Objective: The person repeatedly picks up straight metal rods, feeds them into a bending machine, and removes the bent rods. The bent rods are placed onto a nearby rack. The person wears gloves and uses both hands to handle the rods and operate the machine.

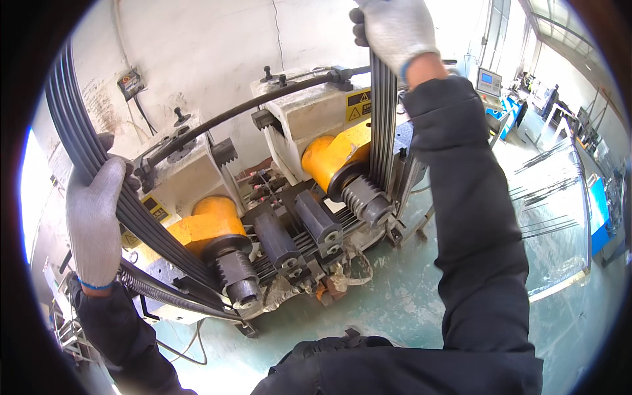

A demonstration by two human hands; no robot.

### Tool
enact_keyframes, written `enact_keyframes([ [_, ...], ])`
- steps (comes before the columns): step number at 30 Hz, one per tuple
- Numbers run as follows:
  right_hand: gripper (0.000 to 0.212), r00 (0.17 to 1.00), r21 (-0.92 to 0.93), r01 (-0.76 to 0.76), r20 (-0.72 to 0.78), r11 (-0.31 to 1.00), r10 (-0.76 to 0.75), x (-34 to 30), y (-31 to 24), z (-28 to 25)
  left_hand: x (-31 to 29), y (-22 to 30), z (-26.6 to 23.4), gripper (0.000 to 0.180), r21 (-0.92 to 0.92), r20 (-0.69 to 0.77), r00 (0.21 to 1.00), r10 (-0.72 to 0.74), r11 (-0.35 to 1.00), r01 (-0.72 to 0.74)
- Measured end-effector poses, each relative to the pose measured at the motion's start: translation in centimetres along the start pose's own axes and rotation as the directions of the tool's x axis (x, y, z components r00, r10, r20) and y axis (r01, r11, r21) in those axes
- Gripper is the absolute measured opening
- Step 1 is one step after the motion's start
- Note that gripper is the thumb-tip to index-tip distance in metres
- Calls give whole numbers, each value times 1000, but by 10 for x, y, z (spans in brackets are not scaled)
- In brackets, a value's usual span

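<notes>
A bundle of several long dark metal bars (pixel 80 125) slants up the left side of a bending machine (pixel 212 214). My left hand (pixel 95 214), in a white knit glove, is closed around that bundle, thumb across its near face. On the right, another upright run of bars (pixel 382 112) stands beside the machine's far yellow head. My right hand (pixel 398 31), gloved and raised high, is closed around its upper part; the bars' top ends lie behind the hand or out of view. Whether both runs join below, between the rollers, I cannot tell.
Toothed steel rollers (pixel 359 196) jut from both yellow heads, with dark blocks (pixel 275 238) between them. A curved black bar (pixel 243 108) arches over the machine. A control screen (pixel 488 81) stands at the far right, and thin rods (pixel 550 227) lie on a rack beyond my right arm.
</notes>
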State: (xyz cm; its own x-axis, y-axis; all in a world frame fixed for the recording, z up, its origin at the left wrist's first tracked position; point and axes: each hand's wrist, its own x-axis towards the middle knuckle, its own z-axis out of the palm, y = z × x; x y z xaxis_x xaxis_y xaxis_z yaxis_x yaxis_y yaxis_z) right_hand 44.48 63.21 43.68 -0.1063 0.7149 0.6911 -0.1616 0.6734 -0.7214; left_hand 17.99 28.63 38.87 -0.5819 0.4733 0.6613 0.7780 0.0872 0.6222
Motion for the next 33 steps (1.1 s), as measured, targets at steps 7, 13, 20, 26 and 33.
enact_keyframes([
  [7,22,999,-9,29,-20,1000,-29,-24,-19,19,-5,-3,-4,54,-89,91,994,51,995,-43],
  [13,25,999,40,-31,-37,999,33,-24,-15,18,-7,-4,-8,55,-52,105,994,33,998,-28],
  [20,25,999,67,25,-36,997,-23,-18,-4,17,-8,-4,-7,56,-59,88,995,39,998,-33],
  [26,25,999,87,39,-23,995,-37,-19,-4,19,-6,-4,-8,54,-33,115,993,23,999,-19],
  [33,30,996,-32,78,-41,996,-79,-25,-17,16,-2,-8,-8,54,9,70,995,69,998,-70],
])
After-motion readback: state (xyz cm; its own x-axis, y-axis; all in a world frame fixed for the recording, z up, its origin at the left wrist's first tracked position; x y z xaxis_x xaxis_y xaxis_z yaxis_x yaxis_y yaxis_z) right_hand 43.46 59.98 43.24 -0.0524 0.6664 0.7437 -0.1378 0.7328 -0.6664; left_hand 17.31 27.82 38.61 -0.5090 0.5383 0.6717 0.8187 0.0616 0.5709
